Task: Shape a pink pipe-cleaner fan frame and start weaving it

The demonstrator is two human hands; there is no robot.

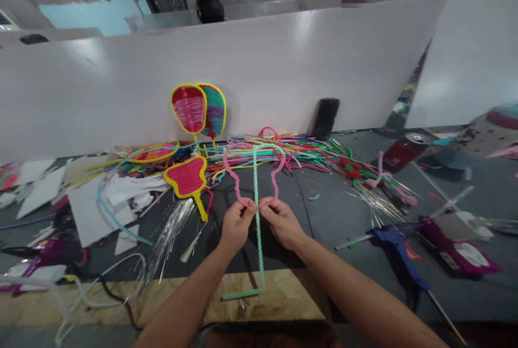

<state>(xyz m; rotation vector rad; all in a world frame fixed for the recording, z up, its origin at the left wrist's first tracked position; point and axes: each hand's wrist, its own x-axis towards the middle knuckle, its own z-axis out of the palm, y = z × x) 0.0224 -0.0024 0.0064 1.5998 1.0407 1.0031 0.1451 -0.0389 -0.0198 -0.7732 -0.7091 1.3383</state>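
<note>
Between my hands is a pink pipe cleaner (232, 174) bent into a wavy, fan-like outline. A mint green pipe cleaner (259, 245) runs down its middle, its lower end bent to the left. My left hand (237, 225) is closed, pinching the bottom left of the pink outline beside the green stem. On the other side, my right hand (283, 224) is closed on the bottom right of the outline, thumb at the stem. The exact join is hidden by my fingertips. Left of the work lies a pink fan with a yellow rim (186, 178).
Behind my hands lies a heap of coloured pipe cleaners (299, 148). Two finished fans (189, 110) and a phone (326, 117) lean on the white partition (267, 67). A blue glue gun (399, 253) and a red can (407, 151) stand right. Several people are beyond the partition.
</note>
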